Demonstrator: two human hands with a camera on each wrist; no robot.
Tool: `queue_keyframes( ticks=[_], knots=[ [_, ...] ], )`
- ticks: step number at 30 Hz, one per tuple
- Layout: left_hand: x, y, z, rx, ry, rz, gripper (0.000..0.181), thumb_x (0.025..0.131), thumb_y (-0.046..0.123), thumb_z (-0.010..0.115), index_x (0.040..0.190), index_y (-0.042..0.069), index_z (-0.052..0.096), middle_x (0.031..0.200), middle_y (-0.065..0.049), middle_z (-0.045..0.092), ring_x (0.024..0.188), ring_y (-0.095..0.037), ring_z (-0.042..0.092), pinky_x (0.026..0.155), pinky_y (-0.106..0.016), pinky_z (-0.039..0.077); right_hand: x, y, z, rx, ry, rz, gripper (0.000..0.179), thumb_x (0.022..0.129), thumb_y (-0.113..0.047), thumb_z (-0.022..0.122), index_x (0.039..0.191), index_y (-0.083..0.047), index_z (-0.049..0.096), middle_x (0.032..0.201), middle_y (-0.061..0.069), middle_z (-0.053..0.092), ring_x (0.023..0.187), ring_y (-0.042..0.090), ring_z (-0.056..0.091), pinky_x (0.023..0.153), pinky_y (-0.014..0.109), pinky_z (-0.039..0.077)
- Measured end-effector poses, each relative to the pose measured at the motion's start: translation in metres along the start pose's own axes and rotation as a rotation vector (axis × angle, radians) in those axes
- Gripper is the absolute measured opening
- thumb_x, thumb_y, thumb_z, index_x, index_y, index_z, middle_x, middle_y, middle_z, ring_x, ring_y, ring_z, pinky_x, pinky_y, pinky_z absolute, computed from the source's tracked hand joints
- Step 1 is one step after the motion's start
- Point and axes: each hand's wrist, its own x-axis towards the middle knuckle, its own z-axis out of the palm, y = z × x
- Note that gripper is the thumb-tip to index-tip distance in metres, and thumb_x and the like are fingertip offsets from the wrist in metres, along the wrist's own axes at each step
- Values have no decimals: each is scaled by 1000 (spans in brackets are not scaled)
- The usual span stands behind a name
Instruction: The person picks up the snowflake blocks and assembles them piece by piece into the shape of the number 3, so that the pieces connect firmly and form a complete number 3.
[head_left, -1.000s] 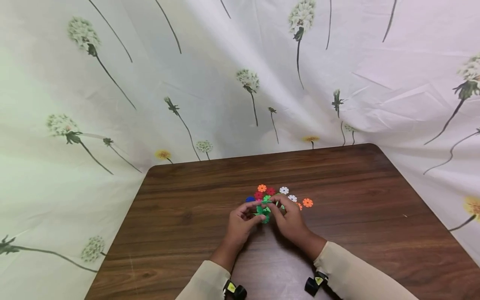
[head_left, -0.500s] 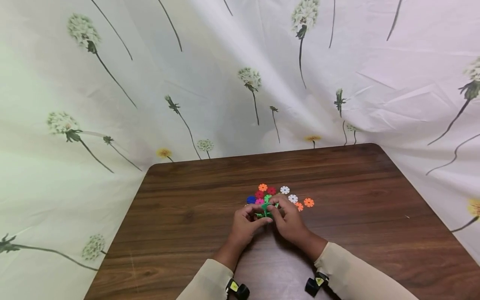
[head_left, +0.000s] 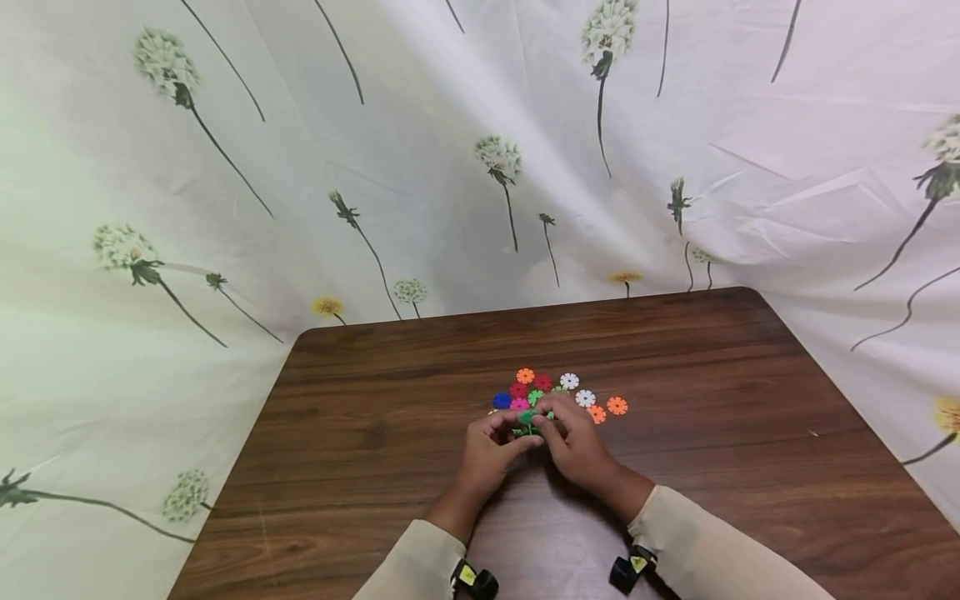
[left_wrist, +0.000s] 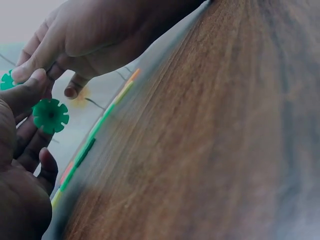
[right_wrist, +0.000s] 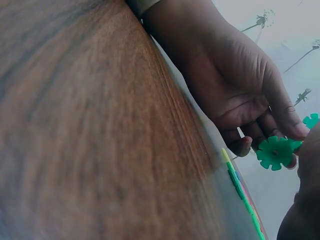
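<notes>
In the head view my left hand (head_left: 487,457) and right hand (head_left: 583,446) meet over the table. Between their fingertips are green notched discs (head_left: 528,417), partly hidden by the fingers. The left wrist view shows one green disc (left_wrist: 50,115) face-on beside the fingers of my left hand (left_wrist: 22,195), with a second at the left edge by the thumbs. My right hand (left_wrist: 100,37) pinches from above there. In the right wrist view a green disc (right_wrist: 275,152) stands at an angle to another green piece (right_wrist: 311,120), both near the left hand's fingers.
Behind the hands, loose notched discs lie on the brown wooden table (head_left: 360,500): orange (head_left: 617,406), white (head_left: 569,381), red (head_left: 542,382), blue (head_left: 502,401), pink (head_left: 519,404) and green (head_left: 536,397). A dandelion-print cloth (head_left: 420,208) hangs behind the table.
The left hand has shifted slightly right, closer to the right hand, its thumb and fingers nearer the right fingertips. The held green discs have turned and are now more covered by the fingers.
</notes>
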Motion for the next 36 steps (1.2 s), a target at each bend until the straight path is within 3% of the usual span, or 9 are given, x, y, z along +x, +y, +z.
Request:
queue_keyframes(
  ticks=[9,15,18,22,29,36],
  knots=[
    [-2,1,-1,-10,-22,33,28,87,3,91,115,3,84,114,-19,82,96,-7,70,84,-19,59,0,0,0,-87,-16,-30,15,99,8,72,100,-7,69,102,4,71,101,21,67,89,36,57],
    [-3,-3,-2,-3,-34,146,28,87,0,89,114,-2,83,117,-22,82,106,-3,74,93,-24,62,0,-1,0,-142,-45,-27,15,99,2,75,99,-12,71,100,0,72,101,18,68,90,40,51],
    [-4,-5,-2,-4,-39,171,29,87,-1,89,115,-3,83,120,-22,81,112,-3,75,98,-23,61,0,-1,0,-167,-55,-33,15,98,1,75,99,-13,71,100,-2,73,102,18,68,90,41,45],
    [-4,-4,-3,-8,-42,145,29,88,1,90,116,-2,83,121,-20,82,115,-4,75,100,-21,59,-1,0,0,-177,-61,-34,16,96,3,76,97,-13,71,98,0,74,101,18,68,90,41,41],
    [-5,1,-3,-50,-15,16,32,88,6,91,119,2,83,119,-20,81,103,-7,71,91,-19,59,-3,5,-1,-163,-29,-59,19,95,6,77,103,-9,72,102,1,75,103,21,68,94,44,45],
    [-4,4,0,-85,-35,9,28,102,4,76,128,-6,75,121,-30,78,96,-5,74,83,-21,62,-5,5,-2,-173,34,-74,25,94,9,77,115,-5,76,107,6,77,107,26,69,93,42,49]
  ],
)
